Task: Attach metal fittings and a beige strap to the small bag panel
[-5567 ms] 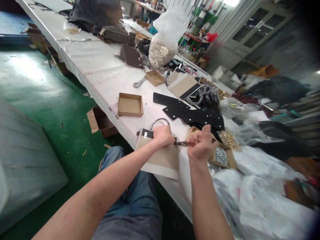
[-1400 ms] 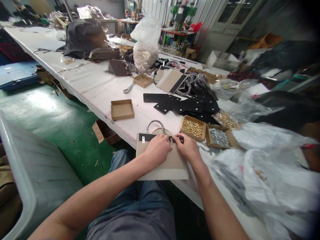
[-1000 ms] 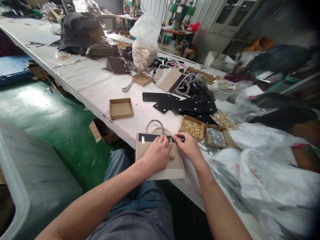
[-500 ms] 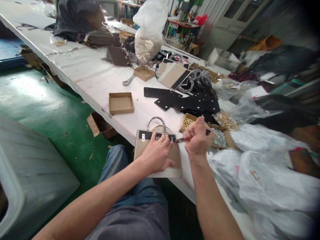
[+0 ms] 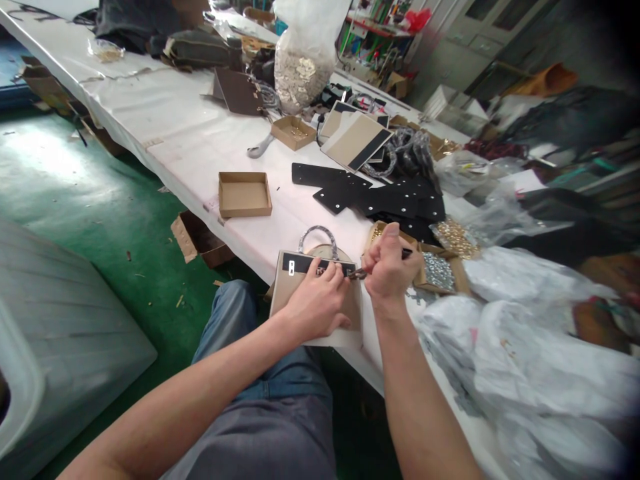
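- Hands first: our left hand (image 5: 316,308) lies flat on the tan handbag panel (image 5: 300,293), fingers spread and pressing, fingertips (image 5: 336,270) at the black strip (image 5: 310,264) along its top edge.
- Our right hand (image 5: 389,271) is closed in a fist around a thin tool (image 5: 358,273), whose tip points toward 9 o'clock and meets the right end of the black strip, just beside the left fingertips.
- The panel rests at the near edge of the white table (image 5: 190,143), partly overhanging toward our lap; its looped handle (image 5: 319,233) sticks out at 12 o'clock.
- At 1 o'clock from the right hand sit two small boxes, one of gold studs (image 5: 376,233), mostly hidden by the fist, and one of silver studs (image 5: 439,272).
- Further at 12 o'clock lie the black punched strips (image 5: 380,203).
- At 10 o'clock from the panel sits an open cardboard tray (image 5: 244,195), well apart.
- At 3 o'clock, crumpled clear plastic bags (image 5: 525,373) cover the table.
- Far at 12 o'clock stands a tall bag of pale pieces (image 5: 304,70).
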A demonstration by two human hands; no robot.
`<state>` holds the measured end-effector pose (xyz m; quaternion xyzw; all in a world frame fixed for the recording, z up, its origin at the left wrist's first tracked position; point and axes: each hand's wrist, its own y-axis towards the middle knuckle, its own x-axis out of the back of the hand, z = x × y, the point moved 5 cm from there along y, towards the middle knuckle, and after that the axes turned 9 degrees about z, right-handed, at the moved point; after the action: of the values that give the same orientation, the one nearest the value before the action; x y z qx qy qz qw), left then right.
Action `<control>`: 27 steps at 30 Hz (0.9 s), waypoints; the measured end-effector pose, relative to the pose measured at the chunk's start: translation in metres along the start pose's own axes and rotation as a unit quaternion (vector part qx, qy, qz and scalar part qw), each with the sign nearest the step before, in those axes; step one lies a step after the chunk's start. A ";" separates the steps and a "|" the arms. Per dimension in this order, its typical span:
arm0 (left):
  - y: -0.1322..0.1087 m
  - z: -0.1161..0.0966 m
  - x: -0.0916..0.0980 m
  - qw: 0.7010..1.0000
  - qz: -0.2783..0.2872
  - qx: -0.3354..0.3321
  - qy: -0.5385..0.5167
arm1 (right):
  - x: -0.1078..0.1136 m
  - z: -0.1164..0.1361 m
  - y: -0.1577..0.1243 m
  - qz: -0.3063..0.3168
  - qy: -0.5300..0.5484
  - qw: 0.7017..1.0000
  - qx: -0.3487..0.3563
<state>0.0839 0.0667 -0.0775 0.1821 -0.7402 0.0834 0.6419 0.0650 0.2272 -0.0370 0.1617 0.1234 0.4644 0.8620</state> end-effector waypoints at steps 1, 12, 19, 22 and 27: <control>0.000 0.000 -0.001 1.000 0.001 0.001 0.001 | -0.001 -0.001 0.001 0.002 -0.010 1.000 0.004; -0.004 0.008 -0.005 1.000 -0.012 -0.002 -0.012 | -0.017 0.002 -0.011 0.044 -0.138 0.989 0.003; -0.011 0.008 0.003 0.999 -0.027 0.000 -0.025 | 0.016 0.007 0.063 -0.012 0.050 0.992 -0.117; -0.013 0.006 0.005 0.999 -0.034 0.005 -0.027 | 0.009 -0.020 0.078 0.022 0.076 0.964 -0.253; -0.019 0.004 0.004 0.999 -0.042 0.004 -0.025 | -0.009 -0.060 0.073 0.035 0.095 0.923 -0.372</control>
<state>0.0870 0.0475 -0.0765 0.2181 -0.7469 0.0548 0.6257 -0.0173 0.2668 -0.0629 -0.2110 0.0173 0.5198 0.8276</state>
